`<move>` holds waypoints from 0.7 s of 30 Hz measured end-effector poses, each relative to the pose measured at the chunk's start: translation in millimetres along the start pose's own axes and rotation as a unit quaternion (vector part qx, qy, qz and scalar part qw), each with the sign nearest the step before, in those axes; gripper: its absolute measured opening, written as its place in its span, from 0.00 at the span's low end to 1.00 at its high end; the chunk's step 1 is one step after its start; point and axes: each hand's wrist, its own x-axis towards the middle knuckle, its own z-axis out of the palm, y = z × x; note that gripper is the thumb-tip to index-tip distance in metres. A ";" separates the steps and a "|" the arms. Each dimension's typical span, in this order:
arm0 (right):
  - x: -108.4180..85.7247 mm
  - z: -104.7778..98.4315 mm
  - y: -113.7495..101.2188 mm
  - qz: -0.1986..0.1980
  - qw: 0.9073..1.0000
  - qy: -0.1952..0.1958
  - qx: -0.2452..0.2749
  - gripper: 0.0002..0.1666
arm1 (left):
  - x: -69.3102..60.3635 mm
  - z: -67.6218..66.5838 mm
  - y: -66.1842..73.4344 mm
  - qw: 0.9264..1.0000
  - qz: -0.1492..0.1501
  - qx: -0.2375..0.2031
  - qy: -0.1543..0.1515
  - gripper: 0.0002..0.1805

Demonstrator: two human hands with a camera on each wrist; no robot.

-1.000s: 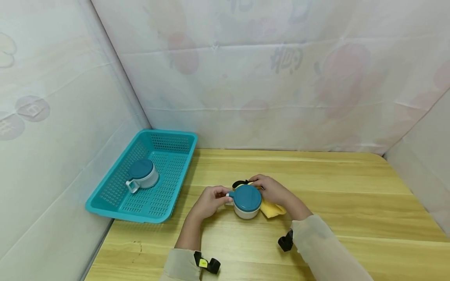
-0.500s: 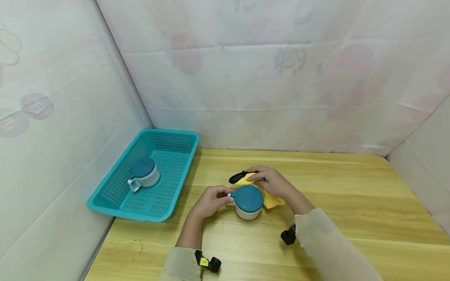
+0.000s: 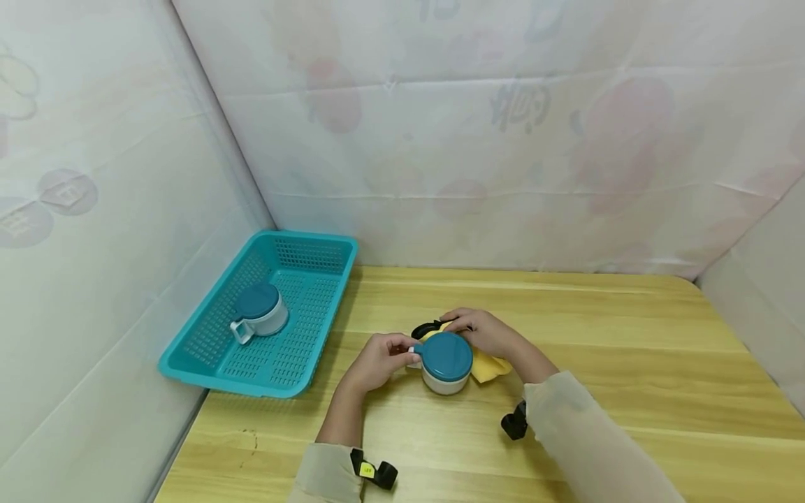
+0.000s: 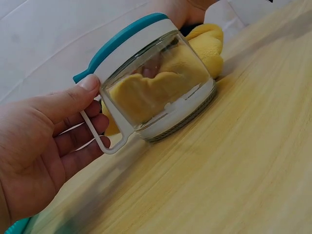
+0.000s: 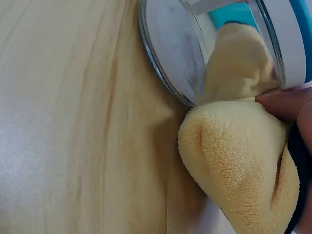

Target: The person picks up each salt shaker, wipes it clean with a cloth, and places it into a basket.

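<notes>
A clear glass seasoning jar [image 3: 447,358] with a teal lid and white handle stands on the wooden table. My left hand [image 3: 379,362] pinches the handle, thumb near the lid's tab; in the left wrist view the fingers curl behind the handle [image 4: 111,139]. My right hand [image 3: 484,332] grips a fluffy yellow cloth [image 3: 490,367] with a black edge, at the jar's far right side. Through the glass, the left wrist view shows yellow cloth behind the jar. In the right wrist view the bunched cloth [image 5: 239,156] lies against the glass; part of the right hand is out of frame.
At the left stands a teal plastic basket [image 3: 349,279] with perforated sides. Inside it a similar teal-lidded jar [image 3: 267,318] with a white handle sits. Pale printed curtains [image 3: 440,140] hang behind the table [image 3: 629,335] and at both sides.
My right hand and the cloth moved away behind the jar, then came back nearer along its far side. The left hand keeps its hold on the handle, and the jar stays nearly in place.
</notes>
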 end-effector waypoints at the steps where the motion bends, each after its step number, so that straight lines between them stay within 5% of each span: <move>1: -0.6 1.4 1.7 0.010 1.000 0.002 -0.005 0.17 | -0.1 0.3 -0.4 1.000 0.001 -0.001 0.000 0.10; 7: -11.9 6.0 10.6 0.090 0.994 0.049 -0.026 0.15 | 0.4 1.2 -3.7 1.000 -0.006 0.008 0.027 0.10; 12: -27.7 4.5 16.1 0.121 0.985 0.120 0.015 0.18 | -0.3 1.8 -2.0 0.998 -0.017 0.017 0.052 0.08; 18: -42.5 -6.3 2.0 0.144 0.954 0.246 0.094 0.19 | -0.5 3.6 -0.5 0.998 -0.016 0.020 0.063 0.07; 21: -45.2 -7.0 -6.4 0.132 0.945 0.271 0.124 0.21 | -0.1 4.7 -0.7 0.997 -0.017 0.020 0.070 0.07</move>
